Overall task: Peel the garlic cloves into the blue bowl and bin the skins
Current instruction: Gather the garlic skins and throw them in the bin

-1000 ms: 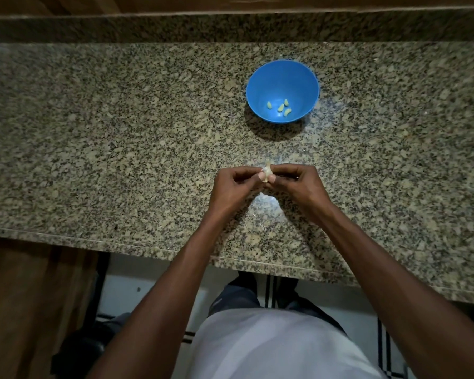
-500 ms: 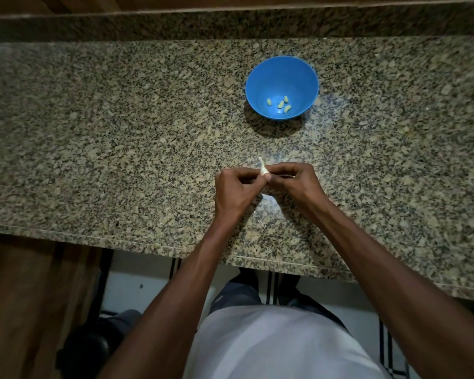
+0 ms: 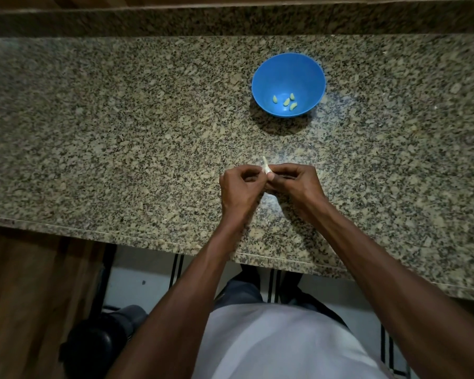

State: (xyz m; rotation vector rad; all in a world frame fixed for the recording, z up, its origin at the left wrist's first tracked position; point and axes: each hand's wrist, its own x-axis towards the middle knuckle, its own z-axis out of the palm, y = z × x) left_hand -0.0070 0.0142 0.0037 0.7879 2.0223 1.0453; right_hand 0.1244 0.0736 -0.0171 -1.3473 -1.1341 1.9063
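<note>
A small whitish garlic clove [image 3: 265,167] is pinched between the fingertips of my left hand [image 3: 240,187] and my right hand [image 3: 296,183], just above the granite counter. Its pointed tip of skin sticks up away from me. Both hands have their fingers curled round it and meet at the clove. Beyond them stands the blue bowl [image 3: 309,69], upright, with several peeled pale yellow cloves [image 3: 285,101] lying at its bottom. No bin can be made out for certain.
The speckled granite counter [image 3: 121,132] runs left to right, with a raised back ledge [image 3: 230,20]. Its front edge lies close to my body. Below it are a wooden cabinet front [image 3: 25,296], a dark round object [image 3: 93,348] on the floor and white tiles.
The hands stay together at the same spot. The clove has turned between the fingers, and a thin tip of skin now sticks up. The camera has shifted slightly.
</note>
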